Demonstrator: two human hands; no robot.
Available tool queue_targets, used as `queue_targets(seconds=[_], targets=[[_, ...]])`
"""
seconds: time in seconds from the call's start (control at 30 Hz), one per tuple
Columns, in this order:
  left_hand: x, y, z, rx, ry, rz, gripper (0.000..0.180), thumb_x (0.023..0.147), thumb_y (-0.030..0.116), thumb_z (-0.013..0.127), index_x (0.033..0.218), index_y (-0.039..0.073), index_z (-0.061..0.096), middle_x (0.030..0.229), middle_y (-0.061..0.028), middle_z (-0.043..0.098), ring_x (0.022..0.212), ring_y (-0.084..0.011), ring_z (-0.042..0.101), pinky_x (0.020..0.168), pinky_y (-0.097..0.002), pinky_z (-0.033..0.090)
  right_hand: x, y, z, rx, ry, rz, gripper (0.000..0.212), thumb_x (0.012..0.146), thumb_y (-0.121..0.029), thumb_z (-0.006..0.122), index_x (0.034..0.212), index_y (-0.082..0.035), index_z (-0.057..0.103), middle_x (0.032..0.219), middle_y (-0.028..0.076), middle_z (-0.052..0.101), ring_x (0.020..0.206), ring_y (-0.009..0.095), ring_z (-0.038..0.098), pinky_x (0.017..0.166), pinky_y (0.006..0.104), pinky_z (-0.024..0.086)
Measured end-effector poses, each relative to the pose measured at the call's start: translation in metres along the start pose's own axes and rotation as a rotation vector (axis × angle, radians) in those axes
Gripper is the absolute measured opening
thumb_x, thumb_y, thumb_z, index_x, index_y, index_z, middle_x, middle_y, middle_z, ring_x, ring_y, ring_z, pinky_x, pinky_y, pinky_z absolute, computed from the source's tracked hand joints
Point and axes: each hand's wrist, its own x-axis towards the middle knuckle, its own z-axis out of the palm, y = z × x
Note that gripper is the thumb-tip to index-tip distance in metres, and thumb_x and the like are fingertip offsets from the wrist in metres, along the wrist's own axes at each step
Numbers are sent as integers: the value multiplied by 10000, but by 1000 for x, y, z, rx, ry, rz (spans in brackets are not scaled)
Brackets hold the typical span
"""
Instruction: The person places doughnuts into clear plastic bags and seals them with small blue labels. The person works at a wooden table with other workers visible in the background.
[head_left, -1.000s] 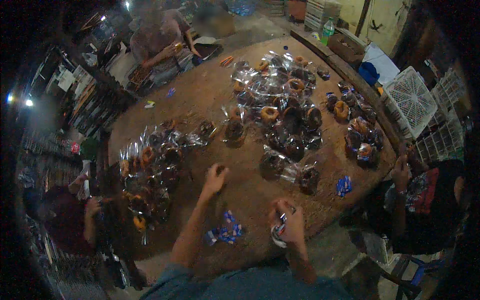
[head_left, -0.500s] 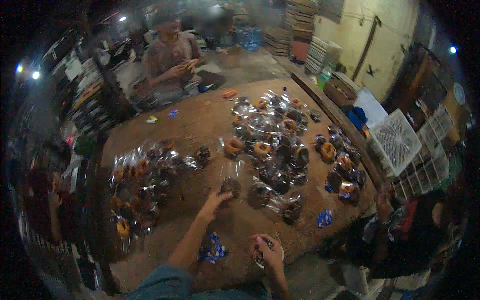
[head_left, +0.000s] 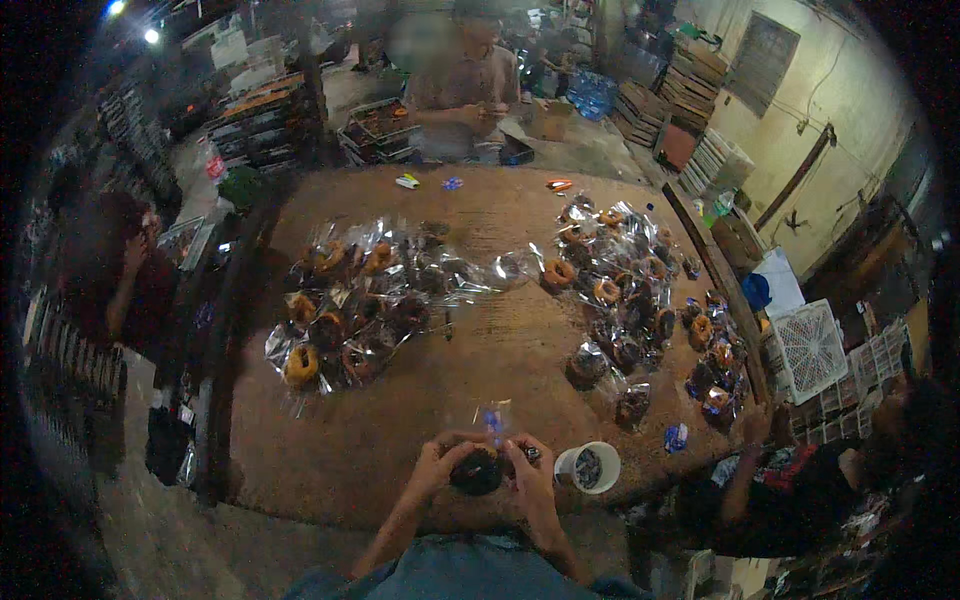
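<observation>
Grips: two, left grip [head_left: 440, 465], right grip [head_left: 532, 475]
Dark round pastry [head_left: 475, 474]: one, between the grips
White tub [head_left: 566, 467]: one, just right of the grips
Wrapped pastry heaps [head_left: 607, 291]: three, one ahead-left, two ahead-right of the grips
Small blue pile [head_left: 676, 437]: one, farther right
Co-workers [head_left: 465, 90]: three, one far ahead of the grips, one left, one right

Your 2 hands close together, apart, low in view. Left hand [head_left: 443, 462]: fingers bent inward, closed hold. Right hand [head_left: 529, 472]: fingers curled, also closed. Left forearm [head_left: 393, 532] slants up rightward; right forearm [head_left: 556, 540] slants up leftward. Both forearms bare.
</observation>
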Motion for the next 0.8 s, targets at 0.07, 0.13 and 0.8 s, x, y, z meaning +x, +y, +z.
queue_targets(seconds=[0.07,0.13,0.8], targets=[[-8,5,-12,-95,24,-101,284,1003,227,654,1170,7,719,1056,-71,740,946,-153,684,859,-311,550,-1,-11,8,34,-168,-48,133,948,-177,724,974,-57,673,940,25,657,798,74,590,637,243,467],[-14,11,-21,-65,46,-94,267,1012,220,639,1153,13,732,1023,-63,745,909,-147,687,834,-311,556,-4,-25,21,-75,-187,-161,167,927,-177,738,1006,-47,669,997,64,666,857,149,618,709,294,495],[-33,55,-38,288,192,218,209,916,21,611,1125,23,622,917,-72,646,859,-152,643,754,-308,526,-56,-52,56,345,-372,150,257,823,-45,757,1074,-5,720,855,26,692,744,125,643,652,287,524]])
